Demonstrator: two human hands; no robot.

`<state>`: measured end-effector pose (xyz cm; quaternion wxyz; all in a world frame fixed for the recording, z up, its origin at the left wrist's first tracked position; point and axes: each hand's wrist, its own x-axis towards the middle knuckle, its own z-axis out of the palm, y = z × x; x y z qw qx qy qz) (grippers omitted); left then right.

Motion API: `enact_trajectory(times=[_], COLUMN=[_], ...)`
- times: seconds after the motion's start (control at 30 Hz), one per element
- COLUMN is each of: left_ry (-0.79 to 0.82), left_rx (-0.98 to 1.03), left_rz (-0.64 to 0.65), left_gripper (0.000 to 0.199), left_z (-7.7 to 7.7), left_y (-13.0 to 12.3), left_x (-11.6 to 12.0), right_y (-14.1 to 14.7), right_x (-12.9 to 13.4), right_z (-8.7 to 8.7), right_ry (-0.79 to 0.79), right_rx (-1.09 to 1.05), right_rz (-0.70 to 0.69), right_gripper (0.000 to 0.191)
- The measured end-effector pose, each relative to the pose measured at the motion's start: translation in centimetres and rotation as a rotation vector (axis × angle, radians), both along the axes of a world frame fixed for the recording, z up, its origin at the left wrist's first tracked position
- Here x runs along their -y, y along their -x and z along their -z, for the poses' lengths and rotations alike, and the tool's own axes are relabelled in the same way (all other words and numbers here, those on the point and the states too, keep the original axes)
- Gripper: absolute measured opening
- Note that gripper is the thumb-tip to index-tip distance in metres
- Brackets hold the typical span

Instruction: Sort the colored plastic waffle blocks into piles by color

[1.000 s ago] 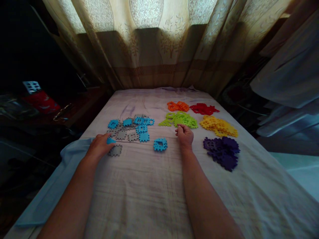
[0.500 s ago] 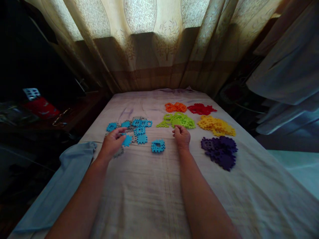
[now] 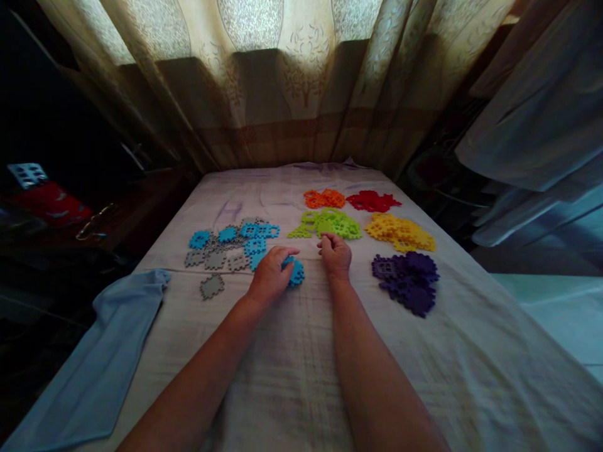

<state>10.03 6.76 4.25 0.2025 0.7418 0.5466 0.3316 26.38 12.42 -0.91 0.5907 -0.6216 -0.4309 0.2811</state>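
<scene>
My left hand [image 3: 273,274] is closed on a blue interlocking tile [image 3: 296,274] with toothed edges, near the middle of the sheet. The fingers cover part of that tile, and whatever lies under it is hidden. Just left of this hand lie more blue tiles [image 3: 255,246], mixed with grey tiles [image 3: 215,259]. My right hand [image 3: 336,256] hovers or rests with its fingers curled in, nothing visible in them. It is right in front of the lime green pile [image 3: 332,224].
Orange [image 3: 325,199], red [image 3: 373,201], yellow [image 3: 400,232] and purple piles [image 3: 407,281] of tiles lie on the right. A light blue cloth [image 3: 108,351] lies along the left edge of the sheeted surface. Curtains [image 3: 264,125] hang behind the far edge.
My left hand has moved right from the blue and grey group, bringing a blue tile to the spot where a single blue tile lay. My right hand keeps its curled pose.
</scene>
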Motion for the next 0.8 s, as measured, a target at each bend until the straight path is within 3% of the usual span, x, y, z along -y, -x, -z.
enact_trajectory(times=[0.2,0.43,0.8], left_ry=[0.006,0.010,-0.040], left_rx=[-0.105,-0.457,-0.582], left_rz=[-0.095,-0.178,-0.164], left_gripper=[0.033,0.039,0.036], left_z=[0.2,0.3,0.2], left_y=[3.2,8.3,7.9], left_x=[-0.5,-0.5,0.4], right_y=[-0.1,-0.1,-0.1], right_x=[0.0,0.0,0.0], right_z=[0.1,0.1,0.3], right_ry=[0.011,0.006,0.000], right_rx=[0.002,0.038,0.068], right_rz=[-0.012,-0.010,-0.012], right_gripper=[0.034,0.033,0.035])
